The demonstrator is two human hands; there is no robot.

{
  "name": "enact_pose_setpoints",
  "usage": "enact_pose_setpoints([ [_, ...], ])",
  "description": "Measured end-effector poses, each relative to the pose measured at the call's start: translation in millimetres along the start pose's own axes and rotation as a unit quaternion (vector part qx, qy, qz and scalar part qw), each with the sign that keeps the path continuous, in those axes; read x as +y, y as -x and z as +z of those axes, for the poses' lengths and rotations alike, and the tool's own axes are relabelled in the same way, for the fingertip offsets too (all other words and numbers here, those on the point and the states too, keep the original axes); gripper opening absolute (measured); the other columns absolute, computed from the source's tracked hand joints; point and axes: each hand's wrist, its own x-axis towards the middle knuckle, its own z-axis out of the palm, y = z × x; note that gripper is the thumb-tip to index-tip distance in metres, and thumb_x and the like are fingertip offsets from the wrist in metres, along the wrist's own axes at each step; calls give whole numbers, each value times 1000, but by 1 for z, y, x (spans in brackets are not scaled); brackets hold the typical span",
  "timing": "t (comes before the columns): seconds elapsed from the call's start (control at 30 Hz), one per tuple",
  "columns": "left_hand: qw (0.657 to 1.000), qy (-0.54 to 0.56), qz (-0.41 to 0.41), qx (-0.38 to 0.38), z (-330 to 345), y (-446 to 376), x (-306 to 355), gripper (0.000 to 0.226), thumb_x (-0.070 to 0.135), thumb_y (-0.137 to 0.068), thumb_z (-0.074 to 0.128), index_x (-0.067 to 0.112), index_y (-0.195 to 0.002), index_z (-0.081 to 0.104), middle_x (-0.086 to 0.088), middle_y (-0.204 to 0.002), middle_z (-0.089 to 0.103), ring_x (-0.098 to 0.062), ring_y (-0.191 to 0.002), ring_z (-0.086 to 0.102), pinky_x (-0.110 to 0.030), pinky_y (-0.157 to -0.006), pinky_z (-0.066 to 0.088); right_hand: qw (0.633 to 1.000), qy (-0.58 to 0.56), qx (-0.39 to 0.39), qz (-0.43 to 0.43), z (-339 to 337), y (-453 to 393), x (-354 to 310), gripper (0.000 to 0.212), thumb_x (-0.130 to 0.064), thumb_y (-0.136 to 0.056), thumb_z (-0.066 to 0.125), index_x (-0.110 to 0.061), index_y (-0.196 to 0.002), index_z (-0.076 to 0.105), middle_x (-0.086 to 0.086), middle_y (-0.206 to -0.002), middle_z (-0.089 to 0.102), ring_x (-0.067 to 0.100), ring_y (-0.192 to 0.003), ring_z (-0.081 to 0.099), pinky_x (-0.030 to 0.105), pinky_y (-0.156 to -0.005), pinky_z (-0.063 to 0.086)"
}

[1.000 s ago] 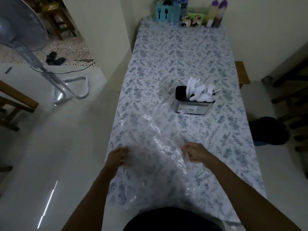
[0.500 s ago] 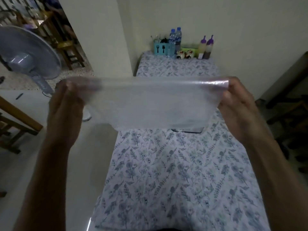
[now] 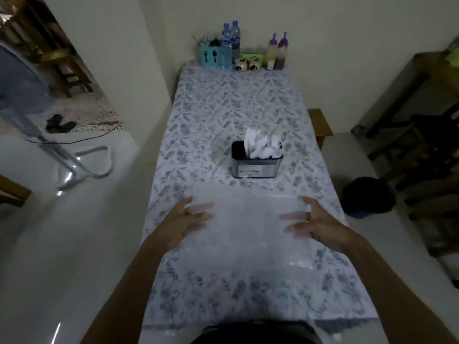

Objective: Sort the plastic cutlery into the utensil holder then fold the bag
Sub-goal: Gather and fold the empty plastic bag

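The clear plastic bag (image 3: 248,227) is stretched flat between my hands, low over the near part of the floral-cloth table (image 3: 223,115). My left hand (image 3: 185,219) holds its left side, fingers spread under the film and thumb at the top corner. On the opposite side my right hand (image 3: 315,219) holds it the same way. Beyond the bag stands the dark metal utensil holder (image 3: 255,167), with white plastic cutlery (image 3: 260,147) upright in its right compartment. Its left compartment looks dark.
A teal caddy (image 3: 213,57), water bottles (image 3: 232,38) and sauce bottles (image 3: 278,52) line the table's far end. A standing fan (image 3: 24,103) is on the floor at left. A black bin (image 3: 367,197), a wooden bench (image 3: 320,122) and dark chairs are at right.
Both hands lifted the bag off the table, held it stretched up in front of the camera, then brought it down flat and low over the table's near end.
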Motion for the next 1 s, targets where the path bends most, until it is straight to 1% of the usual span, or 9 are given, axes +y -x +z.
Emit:
enact_pose_setpoints([
  [0.13,987,-94,-52,-123,36,-12,-9,56,-14,-87,67,6,-138,54,-15,-135,67,-35,-122,66,-36,-96,58,996,-70,43,18,-51,30,20,87,13,-83,69,-25,-148,26,13,-128,70,38,-111,69,38,-84,61],
  [0.27,972,-148,-36,-180,104,-34,16,40,-7,-89,70,9,-125,61,-17,-119,74,-37,-107,73,-41,-77,63,994,-43,102,-23,-101,77,13,62,10,-84,72,-9,-139,49,14,-127,69,34,-112,69,34,-86,60],
  [0.37,974,-143,5,-176,156,-56,27,28,-11,-92,61,7,-110,73,-12,-111,78,-29,-101,75,-31,-69,62,979,-30,178,-91,-127,115,8,42,14,-84,65,-15,-115,66,4,-101,77,19,-92,74,26,-74,60],
  [0.5,967,-187,-25,-168,224,-84,14,63,-16,-99,42,22,-64,78,10,-83,77,-21,-87,69,-18,-70,56,964,-49,243,-96,-169,141,35,37,2,-93,60,-26,-113,74,11,-112,74,24,-99,73,34,-82,62],
  [0.63,962,-153,-132,-186,280,-122,-11,30,8,-102,47,10,-82,69,0,-89,72,-23,-82,70,-31,-60,59,949,-181,256,27,-223,154,90,29,-7,-103,44,-6,-117,70,23,-108,67,28,-81,70,37,-72,61],
  [0.73,953,-124,-212,-178,328,-157,-30,31,26,-98,51,9,-83,72,-10,-90,72,-27,-75,71,-35,-64,59,921,-313,207,105,-267,165,125,50,-27,-94,48,6,-130,60,31,-118,63,49,-103,64,61,-98,50],
  [0.83,913,-271,-166,-256,372,-196,-59,28,33,-82,80,14,-97,65,-9,-92,61,-20,-78,63,-25,-63,55,917,-341,149,141,-306,167,150,57,-49,-98,48,-2,-123,69,33,-128,60,50,-117,56,55,-93,50],
  [0.9,867,-372,-132,-304,398,-224,-85,38,23,-80,87,17,-110,64,-7,-98,62,-18,-80,63,-22,-61,52,947,-247,161,129,-331,163,161,34,-37,-86,73,-11,-107,73,27,-112,63,37,-97,62,39,-73,51],
  [1.0,833,-465,-9,-299,427,-258,-131,45,13,-90,76,25,-130,58,-7,-127,64,-27,-113,67,-31,-84,57,944,-172,258,114,-370,149,187,25,-3,-88,68,-11,-111,70,24,-116,68,37,-92,69,31,-68,53],
])
